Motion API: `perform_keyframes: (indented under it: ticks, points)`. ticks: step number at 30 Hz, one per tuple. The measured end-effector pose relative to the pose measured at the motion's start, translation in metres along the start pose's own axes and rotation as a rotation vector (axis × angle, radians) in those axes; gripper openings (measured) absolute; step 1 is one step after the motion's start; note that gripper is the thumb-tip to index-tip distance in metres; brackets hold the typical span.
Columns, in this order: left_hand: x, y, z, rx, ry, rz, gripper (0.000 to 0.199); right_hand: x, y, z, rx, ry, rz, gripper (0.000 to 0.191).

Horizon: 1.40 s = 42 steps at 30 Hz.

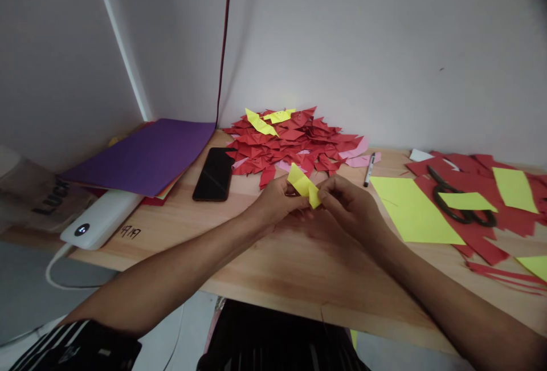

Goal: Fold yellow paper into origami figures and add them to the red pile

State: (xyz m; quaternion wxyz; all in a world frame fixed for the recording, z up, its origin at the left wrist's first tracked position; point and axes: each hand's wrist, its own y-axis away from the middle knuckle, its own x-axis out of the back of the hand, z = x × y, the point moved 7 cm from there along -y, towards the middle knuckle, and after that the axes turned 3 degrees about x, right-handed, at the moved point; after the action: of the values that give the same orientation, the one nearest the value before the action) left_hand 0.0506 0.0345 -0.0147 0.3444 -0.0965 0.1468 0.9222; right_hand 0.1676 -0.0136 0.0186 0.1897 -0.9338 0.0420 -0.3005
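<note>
Sheets of coloured paper [149,154], purple uppermost, lay at the left of the table [307,268], partly over a white power bank [102,220]; a black phone [213,174] lay flat beside them. Next came a heap of folded red paper [294,137] with two yellow folded shapes [260,123] on top. On its near side, above the table, the left hand [280,200] had a close grip on a yellow piece [301,180], thumb against fingers, while the right hand [350,206] pinched its lower right end, no gap showing in that grip. The step in hand appeared to be folding or creasing this piece; the next move seemed to call for a steady left hold and careful pressing by the right fingertips. Farther right lay a pen [370,170], a yellow sheet [414,211] and dark-handled scissors [447,200] under a yellow strip [468,201]
</note>
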Motion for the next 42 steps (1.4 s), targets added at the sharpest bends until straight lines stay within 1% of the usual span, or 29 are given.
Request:
perform_keyframes:
  ticks: [4,8,13,19,24,35,42]
  points:
    - [-0.001,0.001,0.001,-0.003,-0.025,0.012,0.023,0.000,-0.001,0.002,-0.007,-0.002,-0.004,0.014]
    - [-0.002,0.003,0.006,-0.037,-0.033,0.038,0.024,0.001,-0.002,0.007,-0.036,0.005,0.001,0.014]
    - [0.000,0.004,0.011,-0.060,-0.005,0.060,0.016,0.000,-0.002,0.004,-0.043,0.034,-0.008,0.014]
    - [0.007,0.003,0.013,-0.130,-0.065,0.106,0.024,-0.002,-0.001,-0.003,-0.016,0.033,-0.031,0.015]
    - [0.008,0.004,0.014,-0.155,-0.071,0.097,0.027,-0.002,-0.001,-0.003,-0.015,0.041,-0.030,0.015]
    - [0.010,0.005,0.015,-0.179,-0.089,0.135,0.023,-0.004,0.000,-0.002,-0.025,0.031,-0.043,0.015]
    - [0.011,0.004,0.015,-0.192,-0.096,0.132,0.023,-0.002,-0.001,-0.005,-0.027,0.030,-0.034,0.016]
